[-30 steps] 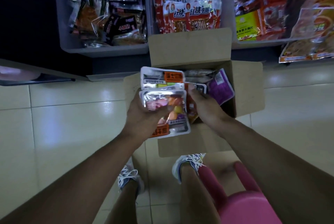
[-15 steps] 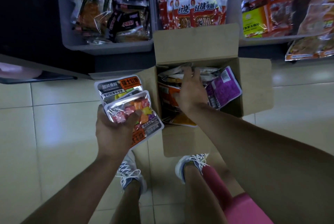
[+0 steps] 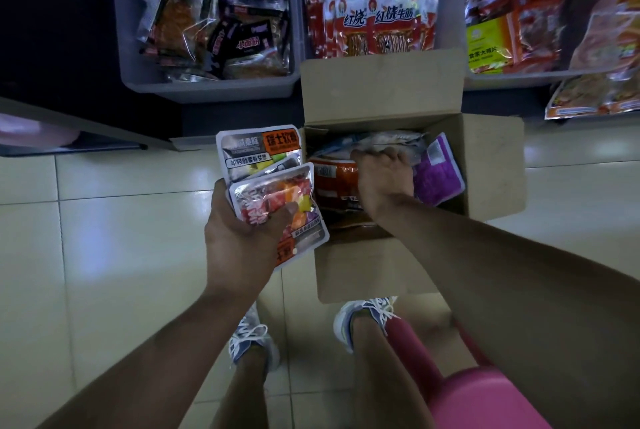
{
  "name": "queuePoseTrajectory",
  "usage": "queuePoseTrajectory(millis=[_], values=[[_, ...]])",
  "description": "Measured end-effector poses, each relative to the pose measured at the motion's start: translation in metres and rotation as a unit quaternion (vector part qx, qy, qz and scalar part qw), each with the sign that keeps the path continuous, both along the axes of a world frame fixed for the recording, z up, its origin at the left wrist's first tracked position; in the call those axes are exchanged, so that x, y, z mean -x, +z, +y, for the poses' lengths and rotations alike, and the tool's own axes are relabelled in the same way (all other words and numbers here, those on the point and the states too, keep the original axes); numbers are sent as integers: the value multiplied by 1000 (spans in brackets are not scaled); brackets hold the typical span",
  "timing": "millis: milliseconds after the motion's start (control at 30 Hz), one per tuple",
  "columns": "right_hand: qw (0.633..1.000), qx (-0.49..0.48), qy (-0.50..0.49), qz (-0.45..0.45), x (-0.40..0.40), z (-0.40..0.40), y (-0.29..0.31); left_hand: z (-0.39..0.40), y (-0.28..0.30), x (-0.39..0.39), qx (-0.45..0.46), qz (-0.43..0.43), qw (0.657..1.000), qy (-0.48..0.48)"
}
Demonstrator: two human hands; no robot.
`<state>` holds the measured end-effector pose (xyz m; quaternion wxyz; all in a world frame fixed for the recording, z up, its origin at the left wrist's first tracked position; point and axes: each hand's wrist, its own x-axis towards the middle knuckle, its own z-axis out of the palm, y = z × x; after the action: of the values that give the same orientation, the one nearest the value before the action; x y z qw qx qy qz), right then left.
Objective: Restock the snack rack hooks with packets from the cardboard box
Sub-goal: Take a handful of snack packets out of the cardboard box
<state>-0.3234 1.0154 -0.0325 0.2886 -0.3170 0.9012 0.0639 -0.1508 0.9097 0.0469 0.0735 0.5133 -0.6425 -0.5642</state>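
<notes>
Packets point(image 3: 273, 193) sit fanned in the left hand's point(image 3: 239, 238) grip; the right hand point(image 3: 382, 179) curls around packets inside the cardboard box point(image 3: 495, 165) on the floor.

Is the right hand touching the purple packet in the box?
Cannot tell. In the head view the right hand borders the purple packet, with no plain contact or gap.

Bare forearms — grey-blue, white-laced sneakers point(image 3: 254, 342)
</notes>
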Motion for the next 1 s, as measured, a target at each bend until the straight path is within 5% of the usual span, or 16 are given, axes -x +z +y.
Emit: queuePoseTrajectory(millis=[300,467,700,833,1000], values=[[970,198,-127,-60,2,67,38,-9,6,9,39,19,998,37],[983,57,52,-167,-15,73,31,-9,1,6,32,-2,999,12],[962,-3,95,-257,-2,28,26,-15,0,7,45,-11,999,-17],[953,-49,169,-246,4,24,27,-18,-4,5,47,-22,998,-24],[966,16,179,-187,-14,39,14,-20,-5,5,40,-24,998,-42]])
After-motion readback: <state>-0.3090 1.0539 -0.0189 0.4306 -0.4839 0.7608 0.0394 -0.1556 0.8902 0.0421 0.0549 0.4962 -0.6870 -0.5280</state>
